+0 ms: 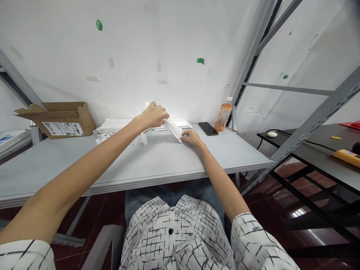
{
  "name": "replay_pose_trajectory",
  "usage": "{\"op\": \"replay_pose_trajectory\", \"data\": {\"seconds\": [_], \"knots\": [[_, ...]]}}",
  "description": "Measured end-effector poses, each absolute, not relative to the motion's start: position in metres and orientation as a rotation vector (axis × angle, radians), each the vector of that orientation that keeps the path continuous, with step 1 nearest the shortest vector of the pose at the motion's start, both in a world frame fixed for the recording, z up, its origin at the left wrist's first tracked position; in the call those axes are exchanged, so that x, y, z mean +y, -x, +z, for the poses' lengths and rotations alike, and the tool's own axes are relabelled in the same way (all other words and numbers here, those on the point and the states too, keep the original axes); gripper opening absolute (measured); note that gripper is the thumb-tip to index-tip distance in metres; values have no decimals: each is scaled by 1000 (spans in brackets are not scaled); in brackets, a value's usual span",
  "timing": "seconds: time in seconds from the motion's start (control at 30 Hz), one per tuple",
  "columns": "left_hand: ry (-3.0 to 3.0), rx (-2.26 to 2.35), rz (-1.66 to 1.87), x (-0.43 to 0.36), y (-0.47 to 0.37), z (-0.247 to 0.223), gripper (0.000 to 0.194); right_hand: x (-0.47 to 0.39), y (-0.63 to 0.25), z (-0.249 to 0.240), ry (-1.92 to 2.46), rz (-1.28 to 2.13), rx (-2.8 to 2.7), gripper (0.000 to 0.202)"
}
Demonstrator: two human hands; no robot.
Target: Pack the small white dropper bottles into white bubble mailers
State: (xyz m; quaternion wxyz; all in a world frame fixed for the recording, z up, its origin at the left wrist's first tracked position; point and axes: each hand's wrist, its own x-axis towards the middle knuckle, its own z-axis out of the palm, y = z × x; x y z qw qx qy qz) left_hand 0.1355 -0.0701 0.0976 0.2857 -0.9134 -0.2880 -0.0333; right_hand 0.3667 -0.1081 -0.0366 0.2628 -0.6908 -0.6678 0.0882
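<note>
A thin white sheet [173,129] stretches slantwise between my two hands above the grey table [157,159]. My left hand [155,115] is raised and closed on its upper part, and a white tip sticks up behind the fingers. Lower and to the right, my right hand [191,137] pinches the sheet's lower end close to the tabletop. Behind my hands lies a flat stack of white sheets [184,122]. Left of it, partly behind my left forearm, are white items with tag-like ends [144,139], too small to make out.
An open cardboard box [66,120] stands at the back left. A black phone [208,128] and an orange drink bottle [224,114] are at the back right. A metal rack frame [254,62] rises beside the table, with a black table [312,150] further right.
</note>
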Motion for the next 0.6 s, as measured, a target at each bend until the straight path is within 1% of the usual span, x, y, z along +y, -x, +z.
{"op": "replay_pose_trajectory", "data": {"seconds": [0.1, 0.2, 0.33, 0.5, 0.6], "knots": [[2437, -782, -148, -56, -128, 100, 21, -108, -367, -37, 1905, 230, -1796, 20], [2444, -829, -195, -36, -114, 103, 28, -108, -366, -37, 1933, 206, -1790, 18], [2422, -943, -184, -15, -91, 111, 37, -108, -364, -38, 1953, 173, -1768, 21], [2374, -1069, -134, 0, -63, 123, 37, -109, -362, -40, 1927, 115, -1779, 29], [2351, -1209, -92, 19, -41, 127, 38, -109, -362, -41, 1909, 97, -1800, 29]]}}
